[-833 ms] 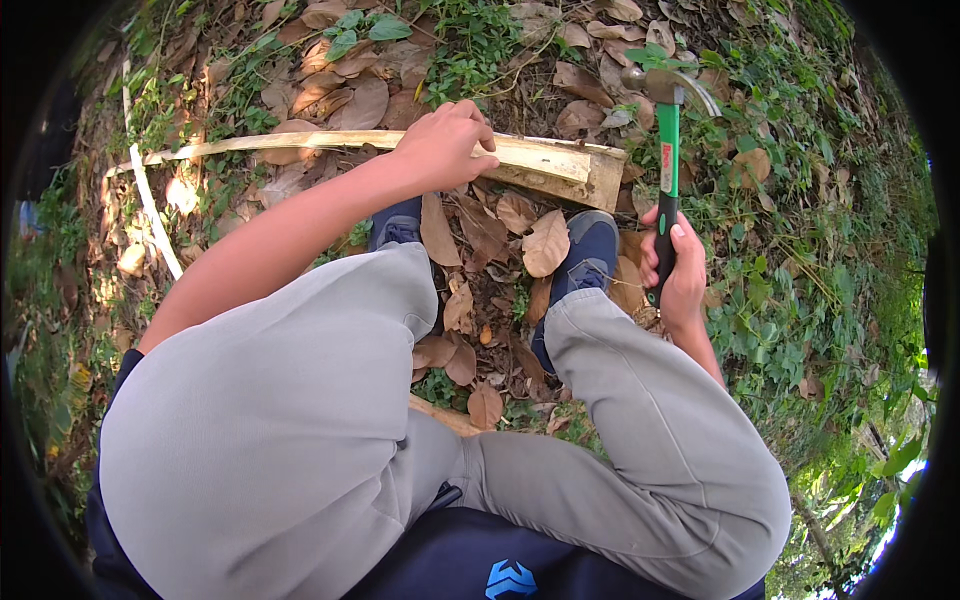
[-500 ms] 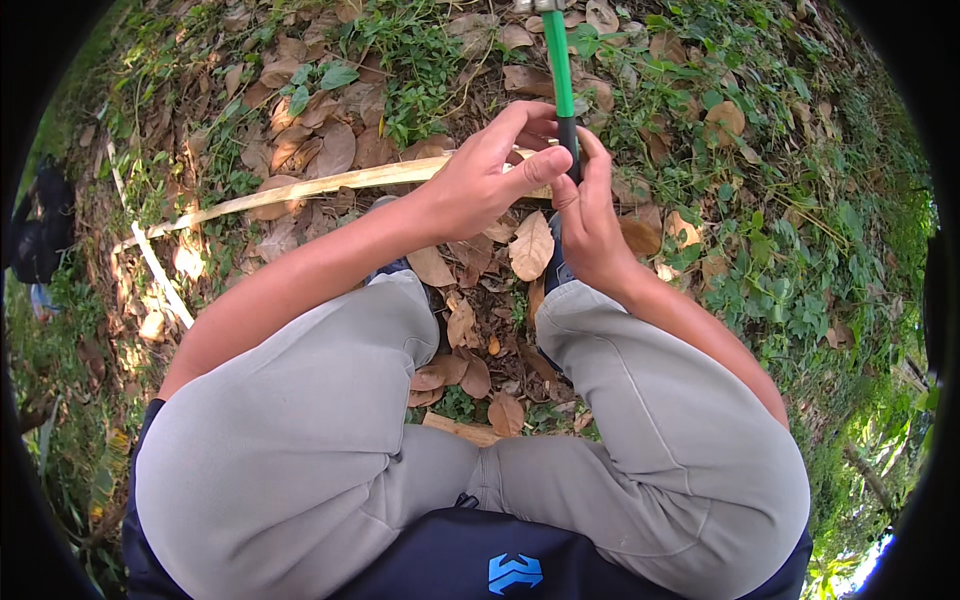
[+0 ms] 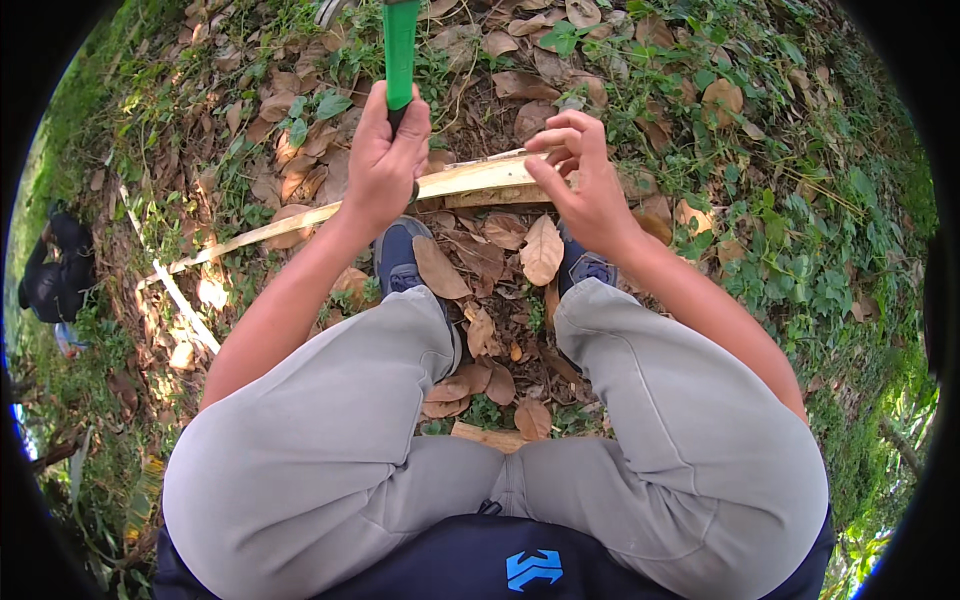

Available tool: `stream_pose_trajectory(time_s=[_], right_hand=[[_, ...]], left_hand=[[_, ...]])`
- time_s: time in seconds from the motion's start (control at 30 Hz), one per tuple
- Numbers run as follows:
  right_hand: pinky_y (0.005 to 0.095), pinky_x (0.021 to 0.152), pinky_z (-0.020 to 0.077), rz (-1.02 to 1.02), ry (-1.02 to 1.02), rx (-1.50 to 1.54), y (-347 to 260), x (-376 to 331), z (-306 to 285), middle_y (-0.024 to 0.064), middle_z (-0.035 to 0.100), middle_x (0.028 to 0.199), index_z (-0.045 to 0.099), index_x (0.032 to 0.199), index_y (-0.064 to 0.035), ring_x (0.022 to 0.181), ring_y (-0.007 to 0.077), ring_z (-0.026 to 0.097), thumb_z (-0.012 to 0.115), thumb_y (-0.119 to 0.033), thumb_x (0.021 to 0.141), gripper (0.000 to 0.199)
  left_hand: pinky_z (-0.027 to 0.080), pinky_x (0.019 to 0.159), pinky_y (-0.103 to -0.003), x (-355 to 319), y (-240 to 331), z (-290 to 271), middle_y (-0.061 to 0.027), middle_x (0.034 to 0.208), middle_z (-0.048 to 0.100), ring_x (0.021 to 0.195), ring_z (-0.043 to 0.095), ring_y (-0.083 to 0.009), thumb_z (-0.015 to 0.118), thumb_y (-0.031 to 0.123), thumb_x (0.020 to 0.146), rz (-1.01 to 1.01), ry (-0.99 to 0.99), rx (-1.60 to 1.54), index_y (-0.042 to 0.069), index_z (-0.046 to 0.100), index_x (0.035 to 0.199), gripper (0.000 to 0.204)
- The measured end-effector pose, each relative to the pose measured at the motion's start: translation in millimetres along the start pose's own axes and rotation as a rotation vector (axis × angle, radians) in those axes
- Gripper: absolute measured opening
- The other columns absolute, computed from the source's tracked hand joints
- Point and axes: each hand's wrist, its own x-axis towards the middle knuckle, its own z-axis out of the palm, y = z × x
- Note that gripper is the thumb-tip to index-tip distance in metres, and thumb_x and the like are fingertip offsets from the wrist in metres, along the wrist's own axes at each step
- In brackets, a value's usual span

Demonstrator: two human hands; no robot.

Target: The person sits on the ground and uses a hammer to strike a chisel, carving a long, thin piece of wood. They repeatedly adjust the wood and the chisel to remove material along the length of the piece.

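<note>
A hammer point(image 3: 400, 50) with a green and black handle stands raised in my left hand point(image 3: 388, 160), whose fingers wrap round the dark grip. Its metal head is partly cut off by the top edge of the view. My right hand point(image 3: 588, 180) is half curled, thumb and fingers apart, with nothing visible between them. It hovers at the right end of a long pale wooden strip point(image 3: 300, 222). This strip runs from the left across the leaves, passing behind my left hand. Under its right end lies another piece of wood point(image 3: 490, 198), partly hidden.
My shoes point(image 3: 405, 255) stand just on the near side of the strip. A short wooden piece point(image 3: 490, 437) lies between my legs. Another thin pale stick point(image 3: 185, 305) rests at the left. Dry leaves and green plants cover the ground. A person in dark clothes point(image 3: 62, 265) is at the far left.
Both hands were together at the hammer's grip. The left hand has carried the hammer to the left, and the right hand has let go and stays near the strip's right end.
</note>
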Motion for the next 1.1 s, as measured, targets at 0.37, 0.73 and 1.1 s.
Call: stream_pose_trajectory(time_s=[0.37,0.73,1.1], right_hand=[[0.0439,0.121,0.0390,-0.073,-0.224,-0.744,90.5,-25.8,-24.0,0.0162,0.045,0.159,0.044,0.154,-0.0050,0.147,0.0350,0.043,0.076,-0.024,0.092,0.073],[0.0424,0.119,0.0417,-0.059,-0.240,-0.901,117.2,-32.4,-17.1,0.0160,0.039,0.164,0.042,0.155,0.0004,0.151,0.0338,0.039,0.073,-0.036,0.094,0.077],[0.0437,0.118,0.0425,-0.010,-0.255,-0.887,113.2,-31.6,-17.7,0.0136,0.037,0.165,0.040,0.157,-0.0030,0.152,0.0331,0.038,0.071,-0.037,0.095,0.076]], left_hand=[[0.041,0.058,-0.039,-80.9,-43.2,-46.0,-0.0122,0.070,0.057,0.059,0.051,-0.0257,0.061,0.040,0.106,-0.160,-0.157,0.909,0.007,0.065,0.112,0.034],[0.043,0.062,-0.040,-84.2,-51.8,-30.0,-0.0127,0.069,0.053,0.062,0.050,-0.0286,0.056,0.042,0.108,-0.149,-0.025,0.847,0.004,0.059,0.101,0.039],[0.048,0.060,-0.051,-88.0,-58.0,-30.4,-0.0182,0.073,0.066,0.071,0.067,-0.0422,0.059,0.044,0.105,-0.166,-0.115,1.056,0.012,0.065,0.109,0.032]])
